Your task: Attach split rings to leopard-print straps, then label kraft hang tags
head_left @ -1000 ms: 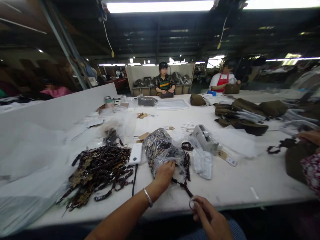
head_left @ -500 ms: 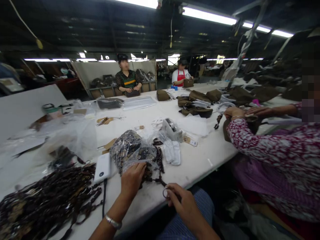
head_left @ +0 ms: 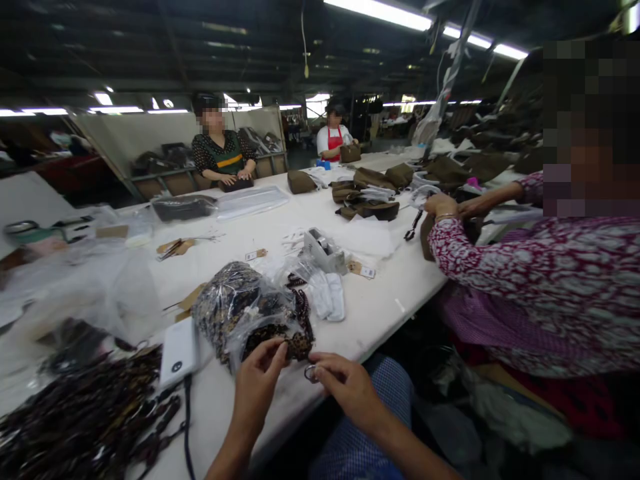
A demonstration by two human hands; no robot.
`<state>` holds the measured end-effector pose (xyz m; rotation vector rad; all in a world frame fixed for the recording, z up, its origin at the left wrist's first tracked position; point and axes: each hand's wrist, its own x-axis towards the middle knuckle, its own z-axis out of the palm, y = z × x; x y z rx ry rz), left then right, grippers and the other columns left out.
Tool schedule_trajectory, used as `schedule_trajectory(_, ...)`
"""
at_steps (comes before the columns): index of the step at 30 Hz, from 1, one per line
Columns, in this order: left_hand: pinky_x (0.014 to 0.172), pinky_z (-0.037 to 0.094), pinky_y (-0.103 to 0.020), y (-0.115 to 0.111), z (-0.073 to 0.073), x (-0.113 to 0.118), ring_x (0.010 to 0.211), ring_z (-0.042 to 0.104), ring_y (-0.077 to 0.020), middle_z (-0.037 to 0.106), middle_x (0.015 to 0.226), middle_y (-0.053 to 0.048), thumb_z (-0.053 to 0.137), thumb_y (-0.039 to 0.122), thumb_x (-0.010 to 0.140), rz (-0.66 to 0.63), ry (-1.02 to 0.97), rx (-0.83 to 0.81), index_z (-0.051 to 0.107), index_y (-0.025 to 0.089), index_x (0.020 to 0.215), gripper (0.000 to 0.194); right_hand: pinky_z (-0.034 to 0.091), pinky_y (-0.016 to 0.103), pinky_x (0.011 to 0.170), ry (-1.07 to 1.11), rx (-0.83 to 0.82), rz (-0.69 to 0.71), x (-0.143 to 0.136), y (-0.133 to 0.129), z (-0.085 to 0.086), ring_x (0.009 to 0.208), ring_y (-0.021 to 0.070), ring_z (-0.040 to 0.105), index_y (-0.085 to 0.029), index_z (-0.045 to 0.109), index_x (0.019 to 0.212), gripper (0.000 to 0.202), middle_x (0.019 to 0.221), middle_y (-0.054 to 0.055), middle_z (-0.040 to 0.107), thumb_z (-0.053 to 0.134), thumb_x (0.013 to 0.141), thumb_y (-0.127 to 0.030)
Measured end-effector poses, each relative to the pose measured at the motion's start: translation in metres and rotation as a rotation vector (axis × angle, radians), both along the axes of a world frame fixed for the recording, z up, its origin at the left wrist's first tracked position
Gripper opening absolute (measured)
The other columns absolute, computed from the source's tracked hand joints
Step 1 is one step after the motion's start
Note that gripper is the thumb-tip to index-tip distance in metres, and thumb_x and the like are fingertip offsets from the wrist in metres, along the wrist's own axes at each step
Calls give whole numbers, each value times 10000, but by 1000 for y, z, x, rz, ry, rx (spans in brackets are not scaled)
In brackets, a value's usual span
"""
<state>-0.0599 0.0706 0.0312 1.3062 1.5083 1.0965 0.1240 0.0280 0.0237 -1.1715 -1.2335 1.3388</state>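
A metal ring [head_left: 310, 373] is pinched between the thumb and fingers of my right hand [head_left: 345, 387], just off the table's front edge. My left hand [head_left: 260, 380] is closed, thumb against fingertips, at the near side of a clear plastic bag [head_left: 240, 293] with dark patterned fabric inside. What those fingers grip is too small to make out. A dark braided strap [head_left: 304, 313] lies along the bag's right side, close to both hands. Brown spotted fabric [head_left: 299, 345] shows at the bag's mouth.
A white power bank [head_left: 179, 353] with a black cable lies left of the bag, beside a heap of dark braided straps [head_left: 75, 413]. Behind are a tape dispenser [head_left: 324, 250] and white packets [head_left: 327, 297]. A co-worker's patterned sleeve [head_left: 480, 240] is at right; two people sit across.
My left hand has come off the top of the plastic bag and drawn nearer my right hand, fingers now pinched. The right hand keeps the ring. The view has turned right.
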Motion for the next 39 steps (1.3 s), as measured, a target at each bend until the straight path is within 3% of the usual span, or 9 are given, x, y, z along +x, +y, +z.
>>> schedule_trajectory(3,761,609,-368,-15,-6,18,862,696,-243,726,916,-62,722,512,729,13,-256,-90,682,144,955,434,528,258,677,7,12,-32,-1,2,-1,779,183,654,-166,771,906,324,920,58,725,626,889,-455)
schedule_trajectory(6,746,604,-353,-26,-9,25,940,677,-262,723,955,-79,703,524,746,-85,-271,-161,694,149,953,429,500,255,702,-134,81,-118,7,3,0,743,170,627,-157,727,909,306,789,31,694,570,937,-418)
schedule_trajectory(9,799,585,-359,-25,-6,21,1036,652,-278,721,1042,-99,598,567,819,-191,-219,-174,727,164,980,452,471,252,731,-351,267,-72,18,3,4,788,164,605,-174,674,868,261,831,32,662,506,982,-338)
schedule_trajectory(13,762,574,-355,-17,-1,18,943,660,-266,740,983,-106,538,618,837,-326,-105,-165,761,158,972,529,467,262,800,-568,459,114,26,1,7,868,169,595,-192,648,925,178,914,43,644,480,985,-199)
schedule_trajectory(18,739,535,-311,-14,3,24,867,659,-244,753,917,-92,627,551,805,-356,-16,-128,782,164,934,437,475,273,875,-751,533,242,27,-2,9,980,186,603,-199,636,983,149,1018,55,659,500,964,-142)
schedule_trajectory(29,723,524,-290,-14,16,25,798,653,-204,742,858,-78,665,522,781,-402,-179,-290,765,147,912,409,478,265,857,-882,589,318,31,-2,4,983,188,606,-203,634,1007,163,1018,53,671,518,941,-109)
schedule_trajectory(32,781,546,-333,-13,14,23,912,679,-247,765,978,-87,628,507,809,-390,-47,-220,777,191,986,392,472,262,845,-919,605,319,33,-2,3,984,186,602,-205,637,1030,190,1028,53,671,510,939,-97)
schedule_trajectory(36,781,551,-331,-14,8,20,926,690,-262,780,966,-59,599,470,836,-407,236,-35,800,245,872,304,461,259,814,-976,600,310,35,-3,3,953,184,598,-211,636,1038,202,1024,49,670,518,929,-89)
schedule_trajectory(39,790,546,-314,-14,6,22,916,696,-251,782,952,-51,570,441,863,-425,229,-17,795,241,877,301,450,261,799,-1003,617,320,35,-3,2,938,185,591,-211,633,1024,189,1009,44,666,516,931,-94)
